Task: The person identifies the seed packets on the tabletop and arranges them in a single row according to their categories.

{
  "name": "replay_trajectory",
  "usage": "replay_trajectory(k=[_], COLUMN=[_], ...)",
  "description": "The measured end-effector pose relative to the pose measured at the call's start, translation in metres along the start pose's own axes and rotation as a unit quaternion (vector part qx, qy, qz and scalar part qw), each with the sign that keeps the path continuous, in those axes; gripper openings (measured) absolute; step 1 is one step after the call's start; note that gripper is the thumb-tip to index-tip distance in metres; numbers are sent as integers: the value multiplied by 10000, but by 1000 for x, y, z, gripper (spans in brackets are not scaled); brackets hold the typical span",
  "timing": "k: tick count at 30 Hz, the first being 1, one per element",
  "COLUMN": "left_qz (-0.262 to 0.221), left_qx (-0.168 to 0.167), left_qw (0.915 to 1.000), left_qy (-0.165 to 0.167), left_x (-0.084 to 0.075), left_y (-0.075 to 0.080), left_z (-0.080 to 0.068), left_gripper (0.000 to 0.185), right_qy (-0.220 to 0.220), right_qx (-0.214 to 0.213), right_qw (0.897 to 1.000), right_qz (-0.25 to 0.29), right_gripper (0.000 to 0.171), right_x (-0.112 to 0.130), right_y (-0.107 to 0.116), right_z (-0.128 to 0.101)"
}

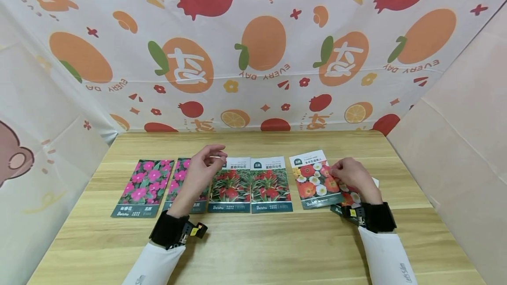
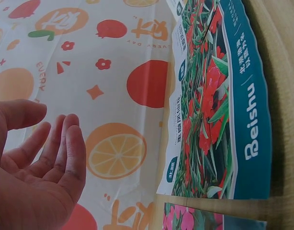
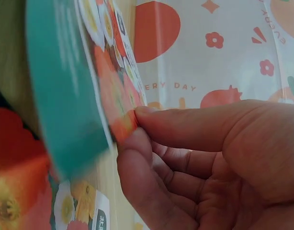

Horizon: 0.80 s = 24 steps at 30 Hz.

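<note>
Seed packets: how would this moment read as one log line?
right hand: pinches poppy packet | left hand: raised, holds nothing | table: packets in row

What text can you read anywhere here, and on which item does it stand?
"Beishu": teal bottom band of the red-flower seed packet, also on the pink-flower seed packet.
"EVERY DAY": fruit-print white backdrop cloth, repeated.
Chinese characters on the packets and the orange-and-white flower packet pinched by the right hand: too small to read.

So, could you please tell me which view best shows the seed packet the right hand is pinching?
The head view: the orange-flowered packet shows whole there, flat on the table, its edge pinched by the right hand. The right wrist view shows only a blurred close-up of its pinched edge. The left wrist view misses it.
</note>
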<state>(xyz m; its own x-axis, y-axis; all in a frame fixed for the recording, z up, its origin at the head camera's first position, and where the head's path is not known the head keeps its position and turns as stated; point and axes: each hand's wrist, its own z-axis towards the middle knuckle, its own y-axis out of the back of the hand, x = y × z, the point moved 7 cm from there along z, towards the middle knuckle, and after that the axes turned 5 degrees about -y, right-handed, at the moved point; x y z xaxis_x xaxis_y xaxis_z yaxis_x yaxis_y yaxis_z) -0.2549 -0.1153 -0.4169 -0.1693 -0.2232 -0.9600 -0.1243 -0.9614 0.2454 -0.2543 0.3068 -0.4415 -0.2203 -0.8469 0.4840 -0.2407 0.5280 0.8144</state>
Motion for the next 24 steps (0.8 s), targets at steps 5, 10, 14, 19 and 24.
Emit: replay_trajectory(k=[5, 10, 14, 19, 24], left_qz=[38, 34, 124, 182, 211], left_qx=[-2, 21, 37, 46, 141], left_qw=[10000, 10000, 9999, 9998, 9997], left_qy=[-35, -22, -15, -22, -20], left_x=[0, -1, -2, -2, 1], left_y=[0, -1, -1, 0, 0], left_z=[0, 1, 1, 2, -1], left_gripper=[36, 36, 36, 36, 37], right_qy=[8, -15, -93, -160, -70], right_qx=[115, 168, 208, 163, -22], right_qw=[9997, 9996, 9995, 9996, 10000], right_qz=[223, 227, 224, 166, -28], right_gripper=[20, 21, 24, 27, 31], right_x=[4, 7, 6, 7, 7], right_y=[-4, -9, -14, -16, -5], right_z=[-2, -2, -1, -3, -12])
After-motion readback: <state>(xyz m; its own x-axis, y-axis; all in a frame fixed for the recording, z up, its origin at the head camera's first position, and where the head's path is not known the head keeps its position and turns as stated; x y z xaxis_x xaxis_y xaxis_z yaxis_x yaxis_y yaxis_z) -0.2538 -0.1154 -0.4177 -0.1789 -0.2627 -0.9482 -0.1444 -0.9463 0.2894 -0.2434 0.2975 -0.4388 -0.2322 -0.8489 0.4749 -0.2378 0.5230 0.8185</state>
